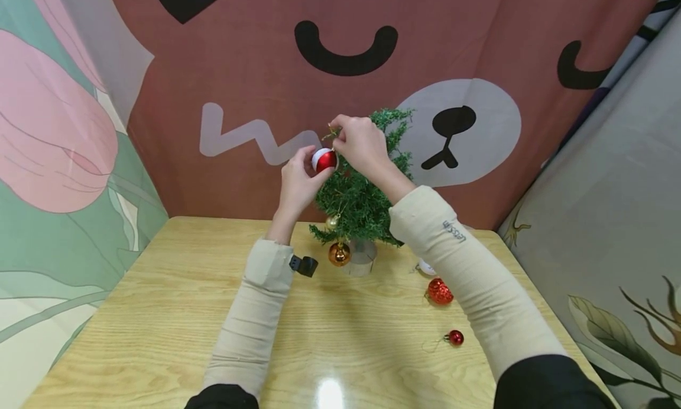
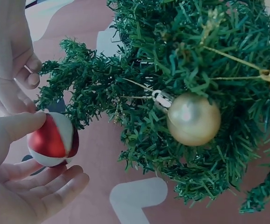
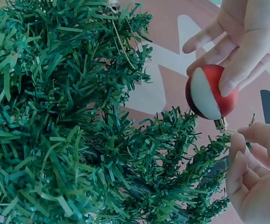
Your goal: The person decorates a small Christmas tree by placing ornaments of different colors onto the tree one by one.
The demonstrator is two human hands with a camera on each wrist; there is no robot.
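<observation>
A red-and-white Christmas ball (image 1: 327,160) is held between the thumb and fingers of my left hand (image 1: 299,184), at the upper left of a small artificial Christmas tree (image 1: 353,202). In the right wrist view its metal cap (image 3: 220,123) points down toward my right hand (image 3: 261,172). There the thumb and forefinger pinch the ball's thin hanging loop at a branch tip (image 3: 214,151); the fingers partly hide the loop. Lower on the tree hang a pale gold ball (image 2: 193,120) and a shiny orange-gold ball (image 1: 339,254).
On the wooden table (image 1: 159,314), right of the tree's base (image 1: 363,258), lie a white ornament (image 1: 427,268), a textured red ornament (image 1: 440,292) and a small red ball (image 1: 455,338) with a string. A printed curtain (image 1: 239,184) hangs behind the table.
</observation>
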